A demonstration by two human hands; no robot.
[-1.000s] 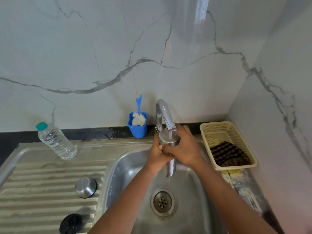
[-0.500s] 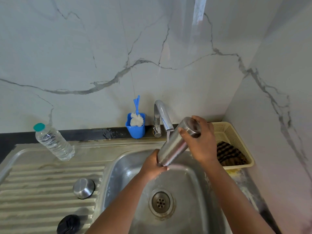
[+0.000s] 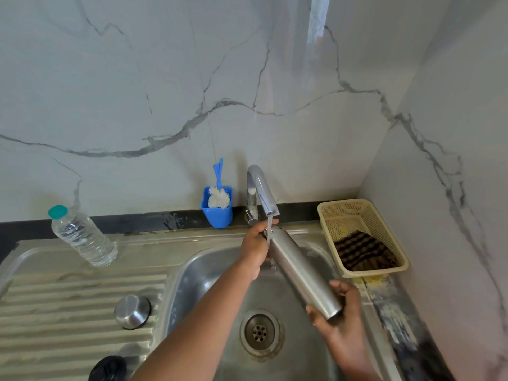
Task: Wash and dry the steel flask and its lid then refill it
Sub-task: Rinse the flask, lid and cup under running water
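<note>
The steel flask point(image 3: 301, 270) lies tilted over the sink basin point(image 3: 209, 273), its far end under the running tap point(image 3: 262, 193). My left hand point(image 3: 255, 243) grips that upper end beneath the water stream. The lower end rests in my right hand point(image 3: 339, 314), whose fingers curl around it. On the ribbed drainboard point(image 3: 68, 306) to the left stands a steel lid point(image 3: 132, 311). A black inner cap point(image 3: 108, 369) lies near the drainboard's front edge.
A clear plastic water bottle point(image 3: 82, 237) with a teal cap leans at the back left. A blue holder with a white brush point(image 3: 217, 204) stands beside the tap. A cream basket point(image 3: 362, 237) holding a dark checked cloth sits at the right. The drain point(image 3: 259, 331) lies below the flask.
The flask was upright under the tap, then tipped with its top to the right. Now it slants the other way, my right hand down at its near end and my left up at the tap.
</note>
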